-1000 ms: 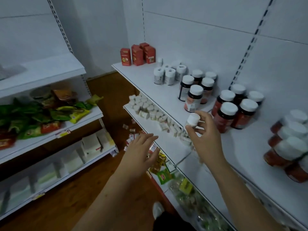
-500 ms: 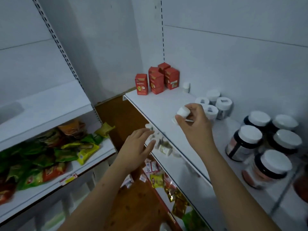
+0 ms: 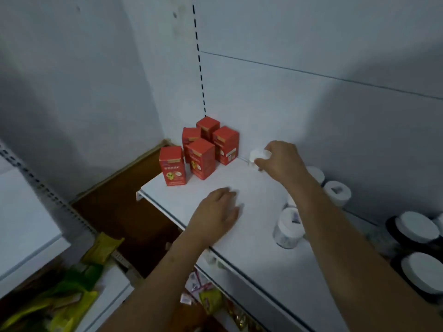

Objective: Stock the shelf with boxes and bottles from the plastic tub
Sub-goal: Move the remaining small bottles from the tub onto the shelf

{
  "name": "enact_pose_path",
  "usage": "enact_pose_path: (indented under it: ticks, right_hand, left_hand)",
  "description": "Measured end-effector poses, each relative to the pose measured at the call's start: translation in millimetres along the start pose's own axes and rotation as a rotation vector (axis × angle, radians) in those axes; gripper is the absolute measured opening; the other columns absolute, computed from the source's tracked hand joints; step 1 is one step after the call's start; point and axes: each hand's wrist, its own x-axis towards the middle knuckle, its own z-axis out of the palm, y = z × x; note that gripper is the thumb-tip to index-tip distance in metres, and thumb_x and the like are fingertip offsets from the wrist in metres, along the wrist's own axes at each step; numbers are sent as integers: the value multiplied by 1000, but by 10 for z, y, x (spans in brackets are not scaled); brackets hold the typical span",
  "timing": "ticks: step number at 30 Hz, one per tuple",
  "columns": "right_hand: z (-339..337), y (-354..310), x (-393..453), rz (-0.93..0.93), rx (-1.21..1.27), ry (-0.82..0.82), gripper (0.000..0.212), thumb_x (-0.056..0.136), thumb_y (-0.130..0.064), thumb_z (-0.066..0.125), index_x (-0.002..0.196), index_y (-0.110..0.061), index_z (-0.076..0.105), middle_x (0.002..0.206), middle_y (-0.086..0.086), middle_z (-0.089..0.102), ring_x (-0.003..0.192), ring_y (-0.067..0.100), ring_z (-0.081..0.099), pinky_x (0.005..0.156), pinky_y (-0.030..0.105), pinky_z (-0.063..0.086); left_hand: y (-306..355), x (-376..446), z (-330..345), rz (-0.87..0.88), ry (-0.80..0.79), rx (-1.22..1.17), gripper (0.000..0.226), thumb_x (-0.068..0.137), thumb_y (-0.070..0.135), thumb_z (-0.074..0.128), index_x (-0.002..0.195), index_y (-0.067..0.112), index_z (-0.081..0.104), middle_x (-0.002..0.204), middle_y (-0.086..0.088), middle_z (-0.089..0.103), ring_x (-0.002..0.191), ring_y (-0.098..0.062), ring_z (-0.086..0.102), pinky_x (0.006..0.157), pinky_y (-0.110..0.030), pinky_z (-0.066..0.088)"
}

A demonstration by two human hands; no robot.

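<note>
Head view: you are gripping a small white bottle (image 3: 260, 156) in your right hand (image 3: 282, 161), placing it beside the red boxes (image 3: 201, 149) on the already part-stocked shelf (image 3: 251, 188), your left hand (image 3: 215, 216) lying flat and relaxed near the edge.

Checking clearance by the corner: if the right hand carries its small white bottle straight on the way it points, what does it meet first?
The right hand points its small white bottle toward the back corner. First in line look the red boxes, or the back wall just behind; depth is unclear.

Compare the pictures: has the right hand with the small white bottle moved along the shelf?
Yes. The right hand has carried the small white bottle deeper along the shelf, toward the red boxes at the back wall.
</note>
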Motion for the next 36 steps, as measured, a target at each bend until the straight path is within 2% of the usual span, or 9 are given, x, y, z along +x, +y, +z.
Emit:
enact_pose_path:
  ticks: [4, 9, 14, 20, 23, 25, 29, 33, 36]
  right_hand:
    - [121, 88, 268, 115, -103, 15, 33, 80, -21, 75, 63, -7, 50, 67, 4, 48, 73, 23, 54, 56, 29, 31]
    - [331, 75, 417, 377, -199, -140, 23, 79, -20, 78, 70, -5, 63, 65, 6, 57, 66, 23, 60, 62, 27, 41]
    - [426, -44, 419, 440, -228, -26, 20, 82, -16, 73, 88, 1, 64, 99, 23, 67, 95, 37, 65, 71, 33, 44]
    - [384, -155, 284, 537, -238, 39, 28, 85, -21, 72, 101, -1, 62, 109, 18, 65, 105, 33, 62, 72, 28, 40]
    - [324, -227, 47, 472, -167, 139, 39, 82, -21, 73, 114, -2, 60, 111, 19, 65, 105, 35, 62, 82, 35, 48]
    - [242, -288, -157, 429, -124, 184, 48, 85, -24, 72, 127, -6, 58, 117, 15, 65, 108, 31, 62, 91, 37, 49]
    - [-60, -408, -633, 322, -63, 314, 52, 92, -35, 65, 139, -17, 51, 133, 3, 59, 120, 17, 55, 99, 25, 40]
    - [-530, -370, -1260, 306, -46, 516, 47, 95, -34, 62, 139, -20, 52, 138, -2, 56, 126, 14, 49, 99, 16, 30]
    - [-906, -224, -1864, 328, -95, 613, 47, 96, -36, 61, 139, -19, 51, 141, -2, 54, 129, 14, 47, 100, 16, 28]
  left_hand:
    - [-131, 473, 150, 111, -34, 44, 54, 98, 44, 45, 139, 10, 52, 147, -15, 48, 136, -30, 45, 111, -34, 34]
    - [-238, 591, 249, 166, -22, 50, 58, 94, 46, 39, 143, 16, 47, 153, -10, 41, 144, -26, 34, 116, -38, 27]
    - [-272, 602, 289, 158, -26, -11, 56, 93, 43, 44, 141, 15, 51, 152, -11, 43, 142, -27, 36, 117, -42, 30]
    - [-285, 615, 309, 179, -37, -13, 58, 92, 41, 40, 139, 11, 54, 148, -17, 47, 138, -32, 42, 115, -43, 30]
    - [-317, 593, 295, 196, -53, -40, 58, 90, 40, 40, 137, 10, 55, 148, -19, 46, 138, -35, 42, 115, -43, 27]
    - [-338, 576, 251, 200, -79, -128, 52, 91, 36, 45, 136, 12, 56, 150, -17, 44, 140, -34, 38, 117, -41, 24]
    - [-70, 443, -13, 139, -14, -468, 37, 93, 20, 61, 129, 13, 60, 140, -6, 51, 131, -20, 46, 111, -28, 32]
    - [575, 145, -278, 349, -1, -500, 45, 91, 40, 46, 128, 18, 60, 131, 2, 58, 121, -12, 50, 106, -25, 37]
    - [1044, -161, -264, 552, -69, -469, 44, 91, 38, 47, 130, 19, 59, 132, 4, 58, 119, -13, 51, 100, -28, 42]
